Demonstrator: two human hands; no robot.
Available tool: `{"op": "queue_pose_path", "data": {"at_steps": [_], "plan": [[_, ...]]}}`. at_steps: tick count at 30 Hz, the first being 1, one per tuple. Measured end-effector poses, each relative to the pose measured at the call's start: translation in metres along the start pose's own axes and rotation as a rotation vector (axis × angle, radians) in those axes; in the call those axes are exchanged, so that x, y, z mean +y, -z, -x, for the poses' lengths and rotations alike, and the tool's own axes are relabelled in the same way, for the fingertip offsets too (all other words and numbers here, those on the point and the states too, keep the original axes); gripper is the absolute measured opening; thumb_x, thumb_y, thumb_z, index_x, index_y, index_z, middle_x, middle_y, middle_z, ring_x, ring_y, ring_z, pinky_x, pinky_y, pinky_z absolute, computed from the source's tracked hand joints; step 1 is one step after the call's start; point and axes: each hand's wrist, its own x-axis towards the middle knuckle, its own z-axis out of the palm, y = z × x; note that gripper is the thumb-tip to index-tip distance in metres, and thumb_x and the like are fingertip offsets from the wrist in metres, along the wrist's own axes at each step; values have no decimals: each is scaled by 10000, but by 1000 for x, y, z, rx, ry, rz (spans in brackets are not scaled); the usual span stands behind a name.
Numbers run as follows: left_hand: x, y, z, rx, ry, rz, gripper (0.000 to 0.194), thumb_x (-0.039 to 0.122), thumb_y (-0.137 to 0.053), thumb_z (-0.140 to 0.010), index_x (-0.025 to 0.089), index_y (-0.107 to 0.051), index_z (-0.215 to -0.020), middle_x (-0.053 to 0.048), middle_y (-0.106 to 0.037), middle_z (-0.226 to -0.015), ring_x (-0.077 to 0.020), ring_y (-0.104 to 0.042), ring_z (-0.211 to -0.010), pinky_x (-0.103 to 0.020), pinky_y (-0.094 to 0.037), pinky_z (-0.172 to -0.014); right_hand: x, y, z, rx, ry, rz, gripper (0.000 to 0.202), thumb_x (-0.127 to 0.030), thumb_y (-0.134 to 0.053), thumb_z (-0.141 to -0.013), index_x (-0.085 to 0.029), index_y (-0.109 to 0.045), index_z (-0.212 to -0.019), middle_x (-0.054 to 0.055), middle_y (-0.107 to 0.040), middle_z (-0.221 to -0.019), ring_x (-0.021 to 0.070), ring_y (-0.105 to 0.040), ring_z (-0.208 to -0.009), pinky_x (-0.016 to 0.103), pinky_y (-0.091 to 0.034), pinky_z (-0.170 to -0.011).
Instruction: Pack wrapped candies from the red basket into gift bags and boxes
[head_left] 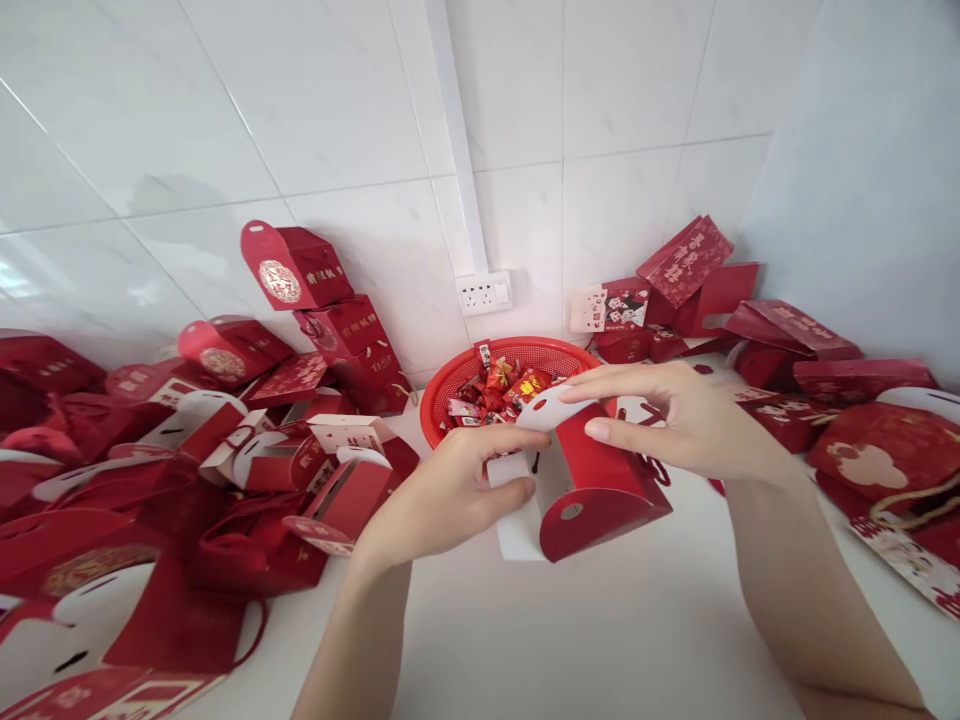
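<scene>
A red gift box (600,475) with a white inside is partly unfolded between my hands, above the white table. Its rounded end flap with a slot hangs toward me, and a white flap stands up on the far side. My left hand (454,490) holds the box's left side, thumb and fingers at the pale inner panel. Across the top right, my right hand (686,420) grips the red panel, thumb on the near face and fingers along the far flap. Just behind the box, a red plastic basket (442,385) holds wrapped candies (499,385); the box covers part of it.
Many red gift boxes (259,540) are heaped on the left, with a stack (349,330) by the wall. More boxes (787,330) pile up on the right, near a red bag (862,450) with a rope handle. A wall socket (482,292) sits behind the basket.
</scene>
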Motion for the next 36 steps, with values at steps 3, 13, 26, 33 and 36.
{"op": "queue_pose_path", "data": {"at_steps": [3, 13, 26, 33, 36], "plan": [[7, -4, 7, 23, -5, -37, 392, 154, -646, -842, 249, -726, -1213, -9, -747, -1235, -226, -676, -1173, -304, -515, -1021, -10, -7, 4, -29, -58, 147, 275, -373, -711, -898, -303, -748, -1161, 1, -736, -1257, 247, -668, -1195, 375, -551, -975], [24, -19, 22, 67, -99, -216, 291, 87, -619, -857, 243, -719, -1082, -18, -739, -1144, -210, -687, -1084, -275, -537, -916, -28, -34, 28, -111, -225, 703, 426, -364, -855, -714, -233, -541, -971, 56, -655, -1048, 249, -671, -822, 302, -458, -577], [27, -20, 32, 57, -131, -253, 350, 131, -660, -872, 262, -710, -1193, -36, -725, -1213, -229, -678, -1126, -307, -544, -949, -33, -20, 47, -122, -223, 622, 214, -250, -640, -802, -253, -504, -967, 18, -648, -920, 202, -651, -692, 273, -422, -525], [18, -8, 24, -27, -130, -83, 346, 158, -722, -835, 280, -750, -1158, 8, -758, -1175, -209, -704, -1060, -264, -539, -887, -20, 6, 59, -62, -344, 354, 68, -284, -498, -939, -254, -557, -922, 4, -669, -926, 189, -663, -787, 309, -512, -698], [12, -16, 24, -33, -59, -25, 413, 251, -783, -803, 272, -736, -1214, -13, -746, -1223, -224, -702, -1032, -280, -548, -853, -12, -1, 68, -9, -474, 353, 218, -426, -518, -945, -241, -590, -853, 15, -683, -850, 189, -634, -710, 312, -497, -638]]}}
